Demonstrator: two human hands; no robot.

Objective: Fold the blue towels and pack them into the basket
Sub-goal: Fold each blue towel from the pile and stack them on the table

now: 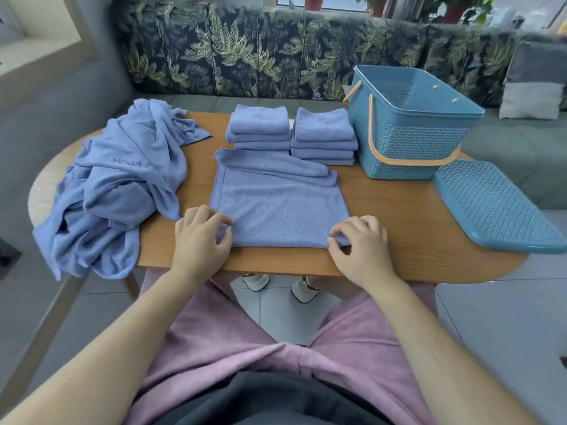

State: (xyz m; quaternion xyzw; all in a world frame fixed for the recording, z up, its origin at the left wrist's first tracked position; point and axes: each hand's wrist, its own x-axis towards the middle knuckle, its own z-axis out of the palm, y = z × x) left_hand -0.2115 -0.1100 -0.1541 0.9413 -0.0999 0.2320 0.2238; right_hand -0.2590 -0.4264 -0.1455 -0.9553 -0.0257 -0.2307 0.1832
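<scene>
Pinching towel (276, 210) near corners: left hand (202, 237) fingers curled on the 7 o'clock corner, right hand (359, 243) on the 5 o'clock corner | towel flat on table (399, 216), near edge running 9–3, far edge rumpled toward 12 | stacks (259, 127) of folded towels at 12 | basket (411, 142) at 2, open, only bare walls showing inside | lid (497, 207) at 4 | pile (119, 185) at 9

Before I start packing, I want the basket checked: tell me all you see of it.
The basket is teal plastic, with woven-look perforated walls and a tan handle swung down across its front. It stands upright and lidless on the table, far right; what shows of its inside is empty. Its lid lies beside it, nearer the person. A folded stack sits close to its left wall.
</scene>
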